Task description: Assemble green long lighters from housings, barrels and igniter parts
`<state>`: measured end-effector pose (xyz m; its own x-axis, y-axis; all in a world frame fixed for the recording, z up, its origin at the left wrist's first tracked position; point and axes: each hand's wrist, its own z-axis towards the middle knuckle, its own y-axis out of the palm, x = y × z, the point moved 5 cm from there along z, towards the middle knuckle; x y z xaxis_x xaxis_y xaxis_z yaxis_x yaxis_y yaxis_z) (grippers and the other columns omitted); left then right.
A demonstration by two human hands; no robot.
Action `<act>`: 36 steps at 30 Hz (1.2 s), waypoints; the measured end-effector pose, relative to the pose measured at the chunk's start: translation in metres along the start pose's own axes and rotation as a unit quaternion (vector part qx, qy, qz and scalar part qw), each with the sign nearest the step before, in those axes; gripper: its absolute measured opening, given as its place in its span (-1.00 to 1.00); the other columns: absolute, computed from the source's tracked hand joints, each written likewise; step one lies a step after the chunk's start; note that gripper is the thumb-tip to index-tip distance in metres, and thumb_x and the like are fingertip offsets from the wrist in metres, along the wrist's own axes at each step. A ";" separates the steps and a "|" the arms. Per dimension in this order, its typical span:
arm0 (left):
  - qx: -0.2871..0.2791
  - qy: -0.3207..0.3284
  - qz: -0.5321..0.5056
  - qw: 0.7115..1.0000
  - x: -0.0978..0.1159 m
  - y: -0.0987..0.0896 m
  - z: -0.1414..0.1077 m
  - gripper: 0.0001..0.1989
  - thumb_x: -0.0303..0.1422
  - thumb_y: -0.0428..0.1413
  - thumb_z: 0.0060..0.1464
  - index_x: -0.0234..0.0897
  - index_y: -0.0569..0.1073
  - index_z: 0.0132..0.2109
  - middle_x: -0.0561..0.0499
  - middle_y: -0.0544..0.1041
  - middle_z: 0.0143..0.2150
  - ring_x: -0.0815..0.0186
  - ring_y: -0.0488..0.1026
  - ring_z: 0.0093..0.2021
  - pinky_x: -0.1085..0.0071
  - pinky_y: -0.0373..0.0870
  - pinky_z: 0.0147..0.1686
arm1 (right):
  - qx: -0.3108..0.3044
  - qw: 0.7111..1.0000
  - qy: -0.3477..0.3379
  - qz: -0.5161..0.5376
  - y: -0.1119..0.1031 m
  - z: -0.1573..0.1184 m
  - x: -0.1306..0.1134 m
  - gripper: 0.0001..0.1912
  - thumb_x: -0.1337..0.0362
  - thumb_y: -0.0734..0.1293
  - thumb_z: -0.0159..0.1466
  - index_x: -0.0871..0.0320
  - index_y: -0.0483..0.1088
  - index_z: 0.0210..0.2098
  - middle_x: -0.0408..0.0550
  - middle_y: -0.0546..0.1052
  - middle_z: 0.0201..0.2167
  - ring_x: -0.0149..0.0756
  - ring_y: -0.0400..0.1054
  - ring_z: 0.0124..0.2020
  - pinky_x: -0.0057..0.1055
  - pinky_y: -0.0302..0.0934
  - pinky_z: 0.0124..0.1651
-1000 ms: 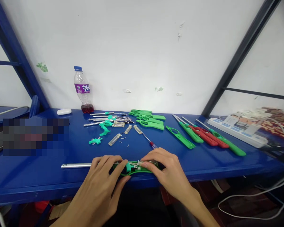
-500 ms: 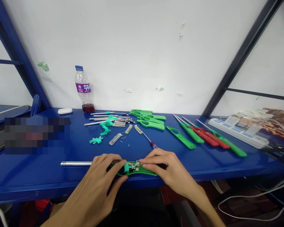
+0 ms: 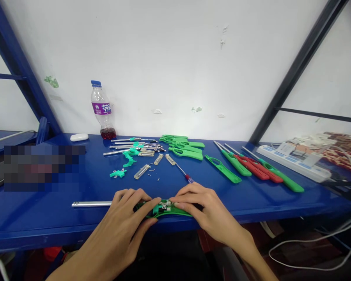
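Note:
At the table's front edge lies an open green utility lighter (image 3: 178,212), its long metal tube (image 3: 90,204) pointing left. My left hand (image 3: 128,218) is closed around its tube end, the index fingertip close to the wires and teal trigger (image 3: 155,209). With thumb and fingers pinched, my right hand (image 3: 212,208) grips the clear fuel tank (image 3: 172,203) inside the shell; the fingers hide most of this tank. Beyond my right fingertips is a screwdriver (image 3: 188,178). Loose clear tanks (image 3: 142,171) and a teal trigger piece (image 3: 118,173) lie further back.
Green shell halves (image 3: 187,150) are piled by the wall. Several lighters, green and red (image 3: 256,168), lie right, near a white power strip (image 3: 292,162). Tubes with wires (image 3: 125,147) lie back left, beside a drink bottle (image 3: 103,111) and white case (image 3: 79,137).
My left index fingertip has moved a little right, over the wires beside the teal trigger. The lighter's tube has shifted slightly left in view. My right hand keeps its pinch.

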<state>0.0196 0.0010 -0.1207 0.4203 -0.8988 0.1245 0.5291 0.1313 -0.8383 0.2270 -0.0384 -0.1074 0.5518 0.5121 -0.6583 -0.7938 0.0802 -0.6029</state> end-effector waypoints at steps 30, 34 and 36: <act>0.055 -0.041 0.003 0.998 -0.049 -0.029 -0.015 -0.70 -0.24 -0.03 0.49 -0.02 0.61 -0.07 0.13 0.61 -0.08 0.34 0.55 -0.15 0.41 0.43 -0.08 | 0.034 0.998 0.023 0.039 0.001 -0.004 0.002 -0.86 0.37 0.50 0.43 0.03 0.54 -0.24 -0.29 0.60 -0.19 -0.29 0.48 -0.12 -0.43 0.21 0.03; 0.063 -0.023 0.022 0.997 -0.038 -0.036 -0.007 -0.67 -0.22 -0.05 0.48 -0.06 0.61 -0.13 0.12 0.62 -0.15 0.33 0.56 -0.21 0.41 0.44 -0.17 | 0.067 0.997 0.012 0.043 -0.002 -0.005 0.003 -0.85 0.33 0.42 0.49 0.06 0.54 -0.25 -0.22 0.59 -0.19 -0.29 0.48 -0.15 -0.43 0.25 -0.02; 0.052 -0.016 0.023 0.998 -0.035 -0.036 -0.004 -0.63 -0.22 -0.08 0.49 -0.08 0.61 -0.15 0.11 0.63 -0.18 0.31 0.56 -0.23 0.38 0.44 -0.20 | 0.094 0.995 0.006 0.043 -0.006 -0.006 0.004 -0.84 0.31 0.40 0.51 0.07 0.54 -0.25 -0.18 0.59 -0.20 -0.27 0.48 -0.16 -0.42 0.26 -0.02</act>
<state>-0.0175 0.0261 -0.0967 0.4690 -0.8770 0.1047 0.5817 0.2175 -0.7838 0.2349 -0.0420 -0.1092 0.4822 0.5144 -0.7091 -0.8712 0.1963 -0.4501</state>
